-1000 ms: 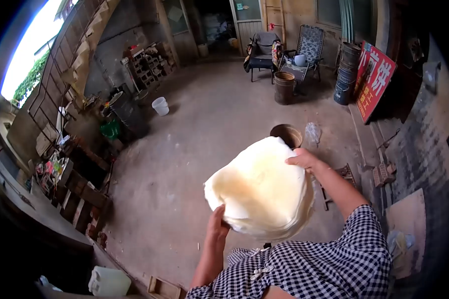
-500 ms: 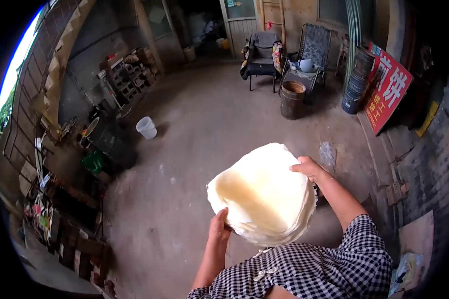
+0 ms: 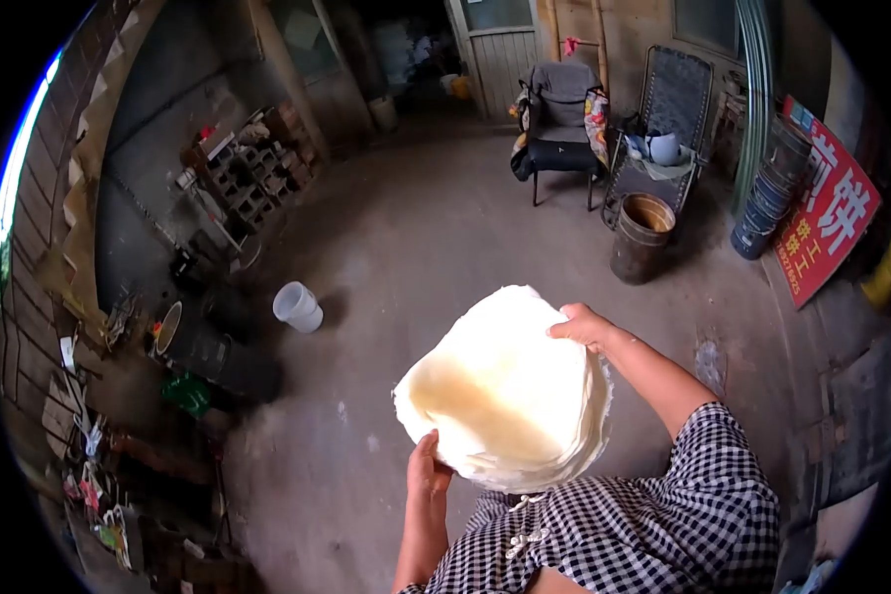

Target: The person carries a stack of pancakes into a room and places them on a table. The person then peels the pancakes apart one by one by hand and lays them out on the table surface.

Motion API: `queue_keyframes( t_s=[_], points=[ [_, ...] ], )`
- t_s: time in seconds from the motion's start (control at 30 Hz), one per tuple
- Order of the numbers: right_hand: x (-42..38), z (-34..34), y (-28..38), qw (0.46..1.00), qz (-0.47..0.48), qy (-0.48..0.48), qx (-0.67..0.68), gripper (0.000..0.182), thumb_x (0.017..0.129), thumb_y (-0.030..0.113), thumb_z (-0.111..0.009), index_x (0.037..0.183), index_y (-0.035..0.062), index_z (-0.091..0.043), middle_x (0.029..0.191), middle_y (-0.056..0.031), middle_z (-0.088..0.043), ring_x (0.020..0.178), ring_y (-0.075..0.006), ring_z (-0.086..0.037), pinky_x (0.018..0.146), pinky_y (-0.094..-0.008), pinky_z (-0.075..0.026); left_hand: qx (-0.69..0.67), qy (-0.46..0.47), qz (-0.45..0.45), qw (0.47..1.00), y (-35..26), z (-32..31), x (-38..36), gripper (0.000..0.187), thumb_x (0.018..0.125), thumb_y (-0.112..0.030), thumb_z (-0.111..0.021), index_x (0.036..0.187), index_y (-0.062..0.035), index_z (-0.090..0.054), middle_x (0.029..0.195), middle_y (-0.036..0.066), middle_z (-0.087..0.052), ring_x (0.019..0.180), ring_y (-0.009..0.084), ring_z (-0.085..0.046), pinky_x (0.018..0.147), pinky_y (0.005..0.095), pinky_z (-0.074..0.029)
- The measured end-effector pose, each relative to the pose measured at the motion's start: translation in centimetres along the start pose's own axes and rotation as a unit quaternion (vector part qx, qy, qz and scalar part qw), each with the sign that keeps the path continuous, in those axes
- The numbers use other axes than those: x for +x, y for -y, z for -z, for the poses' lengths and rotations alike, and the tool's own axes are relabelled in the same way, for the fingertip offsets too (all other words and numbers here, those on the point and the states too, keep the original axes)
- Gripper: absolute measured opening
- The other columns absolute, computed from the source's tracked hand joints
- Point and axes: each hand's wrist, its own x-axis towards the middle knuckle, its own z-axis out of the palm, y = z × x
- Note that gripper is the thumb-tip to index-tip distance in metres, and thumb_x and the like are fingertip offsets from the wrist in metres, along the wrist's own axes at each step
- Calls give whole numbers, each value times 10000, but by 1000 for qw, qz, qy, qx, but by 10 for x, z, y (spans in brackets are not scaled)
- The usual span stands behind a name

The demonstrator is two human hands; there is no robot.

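Note:
A thick stack of thin, pale pancakes (image 3: pixel 510 381) with ragged edges is held in front of my checked shirt, sagging in the middle. At its lower left edge, my left hand (image 3: pixel 428 465) grips it, thumb on top and the other fingers mostly hidden beneath. My right hand (image 3: pixel 584 329) is closed on the upper right edge, its thumb over the top sheet. The stack is tilted, with its far side higher in view.
Ahead on the concrete floor stand a white bucket (image 3: pixel 298 307), a rusty metal drum (image 3: pixel 643 238), a padded chair (image 3: pixel 562 129) and a recliner (image 3: pixel 675 109). A red sign (image 3: pixel 830 213) leans at the right. Dark barrels (image 3: pixel 213 351) and clutter line the left; a doorway (image 3: pixel 411 59) opens at the back.
The view has moved forward and turned left, so the chairs, drum and sign appear nearer and further right. Both hands keep hold of the pancake stack, which sits slightly further left in view.

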Motion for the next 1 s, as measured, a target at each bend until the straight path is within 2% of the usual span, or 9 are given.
queue_keyframes(
  t_s=[0.07, 0.17, 0.23, 0.33, 0.53, 0.73, 0.8, 0.9, 1.0],
  points=[
    [68, -10, 23, 999, 3, 34, -1, 488, 690, 94, -634, 1057, -153, -429, 951, -197, -559, 821, -231, -583, 656, -319, -484, 16, 14, 3, 1000, -39, -1, 70, 460, 825, -166, -462, 1238, 9, -364, 1216, 145, -476, 1104, 310, -467, 946, 472, -359],
    [212, -16, 83, 1000, -18, -11, 1, 531, 688, 103, -641, 1086, -159, -409, 981, -210, -549, 863, -237, -575, 688, -320, -482, 3, 61, 9, 998, -120, -31, 234, 454, 831, -179, -471, 1223, 25, -369, 1191, 156, -487, 1082, 306, -482, 927, 456, -381],
    [325, -15, 110, 999, -9, -37, 9, 557, 688, 99, -642, 1109, -166, -391, 1024, -221, -536, 890, -255, -573, 723, -319, -478, 45, 50, 31, 997, -197, -71, 335, 459, 828, -189, -493, 1209, 38, -378, 1159, 172, -501, 1053, 303, -501, 891, 445, -410],
    [445, 26, 166, 994, -20, -76, 78, 555, 690, 87, -641, 1114, -169, -390, 1065, -226, -521, 904, -265, -571, 743, -322, -472, 63, 61, 31, 996, -242, -136, 478, 467, 829, -201, -504, 1209, 39, -377, 1145, 169, -510, 1029, 291, -514, 865, 434, -426],
    [530, 44, 206, 995, -40, -84, 40, 466, 689, 81, -641, 1060, -141, -466, 954, -182, -584, 848, -229, -589, 724, -321, -473, 84, 72, 99, 989, -300, -205, 558, 458, 824, -227, -506, 1188, 32, -409, 1155, 165, -511, 1045, 297, -503, 889, 425, -407],
    [857, 106, 307, 998, -60, -34, -9, 551, 694, 111, -651, 1117, -153, -418, 1025, -217, -555, 893, -241, -579, 755, -314, -467, 26, 61, 61, 996, -370, -311, 832, 473, 828, -238, -499, 1225, -6, -385, 1168, 136, -507, 1059, 299, -495, 877, 443, -410],
    [956, 96, 299, 996, -18, -81, -32, 567, 686, 124, -658, 1116, -153, -414, 1049, -219, -543, 914, -248, -574, 783, -306, -457, 11, 57, 56, 997, -418, -331, 882, 466, 829, -223, -497, 1226, -7, -383, 1173, 136, -502, 1065, 299, -489, 885, 445, -407],
    [1028, 84, 340, 999, -12, -28, -40, 522, 678, 122, -661, 1075, -143, -452, 984, -195, -566, 884, -233, -580, 762, -303, -464, 6, 28, 22, 999, -458, -364, 919, 469, 832, -203, -474, 1246, -14, -359, 1222, 143, -467, 1109, 312, -462, 944, 460, -363],
    [1161, 89, 396, 999, -29, 13, -38, 493, 671, 121, -668, 1047, -135, -479, 945, -178, -579, 872, -221, -578, 754, -296, -461, 1, 13, 13, 1000, -516, -398, 1054, 461, 837, -195, -462, 1249, -16, -358, 1209, 138, -476, 1102, 297, -470, 925, 445, -383]
  ],
)
